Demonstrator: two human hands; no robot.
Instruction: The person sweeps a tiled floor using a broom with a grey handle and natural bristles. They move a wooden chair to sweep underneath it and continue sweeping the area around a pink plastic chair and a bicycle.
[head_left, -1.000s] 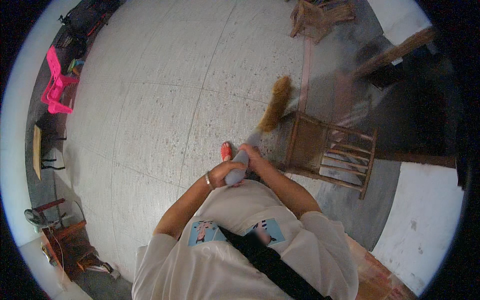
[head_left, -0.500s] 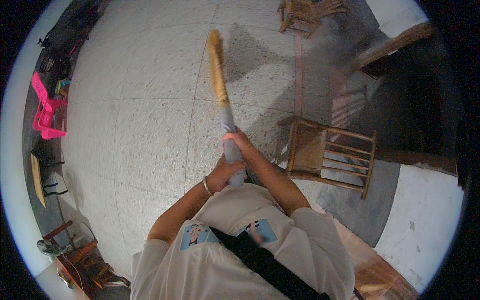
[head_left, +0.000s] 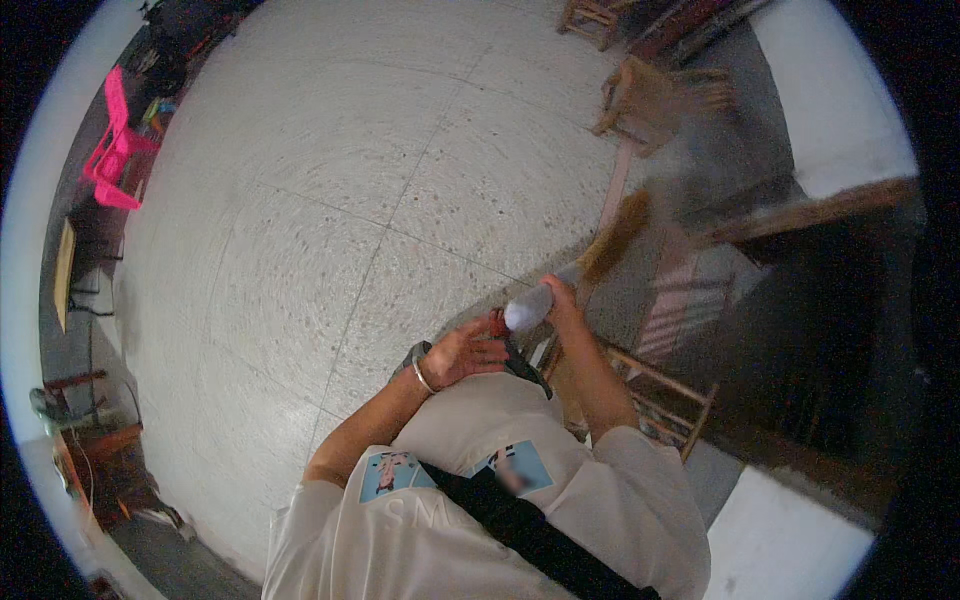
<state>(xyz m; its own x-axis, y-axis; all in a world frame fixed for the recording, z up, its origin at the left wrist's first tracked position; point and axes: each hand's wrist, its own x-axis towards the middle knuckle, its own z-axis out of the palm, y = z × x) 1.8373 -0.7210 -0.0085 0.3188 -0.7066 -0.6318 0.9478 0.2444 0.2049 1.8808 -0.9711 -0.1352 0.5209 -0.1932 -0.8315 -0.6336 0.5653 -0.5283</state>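
A short broom [head_left: 540, 299] with yellow-brown bristles and a pale grey, thick handle points away to the right, its bristle end blurred by motion. My right hand [head_left: 562, 301] is closed round the handle near the bristles. Off the handle, my left hand [head_left: 462, 353] has its fingers apart in front of my waist, close to the handle's butt end. A silvery bracelet [head_left: 424, 376] circles my left wrist. Beyond the right forearm, a wooden chair [head_left: 655, 372] is partly covered by the arm and broom.
Pale speckled floor tiles [head_left: 330, 190] stretch ahead and left. Another wooden chair [head_left: 640, 100] stands at the far right, with a wooden stool [head_left: 588, 22] behind it. On the left are a pink plastic chair [head_left: 118, 150], a yellow-topped folding seat [head_left: 66, 275] and wooden furniture [head_left: 105, 460].
The broom has swung from pointing ahead to pointing right, in my right hand. My left hand has let go of the handle. The view has turned and shifted.
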